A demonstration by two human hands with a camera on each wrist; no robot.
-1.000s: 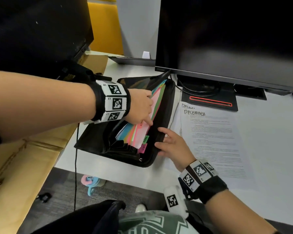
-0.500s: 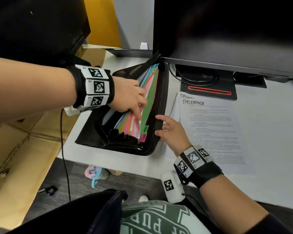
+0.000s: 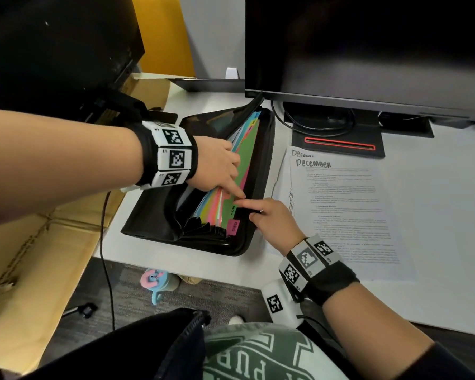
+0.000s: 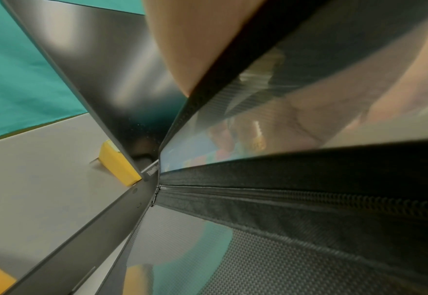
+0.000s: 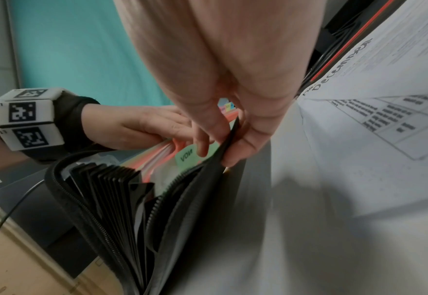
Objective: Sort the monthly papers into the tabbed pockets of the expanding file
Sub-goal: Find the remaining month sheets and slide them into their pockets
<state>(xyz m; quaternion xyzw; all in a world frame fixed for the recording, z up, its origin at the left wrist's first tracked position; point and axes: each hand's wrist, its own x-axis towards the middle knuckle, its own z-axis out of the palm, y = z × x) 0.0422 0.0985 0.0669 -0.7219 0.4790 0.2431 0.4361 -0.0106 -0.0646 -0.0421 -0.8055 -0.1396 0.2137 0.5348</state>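
Observation:
The black zip-up expanding file lies open on the white desk, its coloured dividers fanned. My left hand has its fingers curled into the dividers, holding them back to the left, with the index finger on the green NOV divider. My right hand pinches the file's right rim, thumb outside and index finger inside beside the NOV tab. A pink DEC tab shows below it. The paper headed December lies flat to the right of the file, with another sheet under it.
A dark monitor stands behind on a base with a red line. An open cardboard box sits left of the desk, and a cable hangs over the desk's edge. A closed laptop lies at the back.
My left hand has leafed more dividers over to the left, so the green NOV divider now lies on top. My right index finger has moved over the rim to that divider.

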